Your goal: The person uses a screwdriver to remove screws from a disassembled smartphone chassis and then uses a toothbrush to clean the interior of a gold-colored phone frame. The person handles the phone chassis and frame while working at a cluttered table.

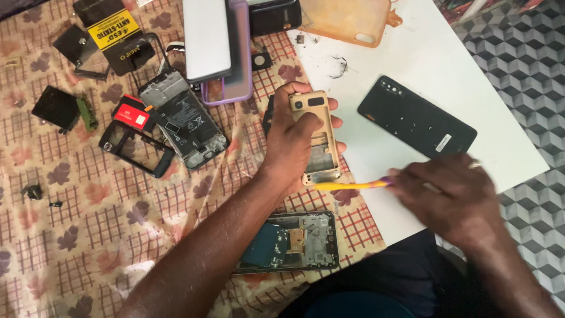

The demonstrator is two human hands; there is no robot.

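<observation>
My left hand (291,138) grips a small gold phone body (318,141) with its back cover off, camera end pointing away from me. My right hand (453,191) holds a thin yellow tool with a purple band (350,185); its tip reaches the lower end of the gold phone. A black phone back cover (415,123) lies on the white board (518,159) just beyond my right hand.
An opened phone frame with a blue part (288,241) lies near my left forearm. Further left lie a dismantled phone (185,121), a black frame (135,150), a red card (132,112), small black panels and screws. White and purple cases (218,47) and an orange case (347,20) sit at the far edge.
</observation>
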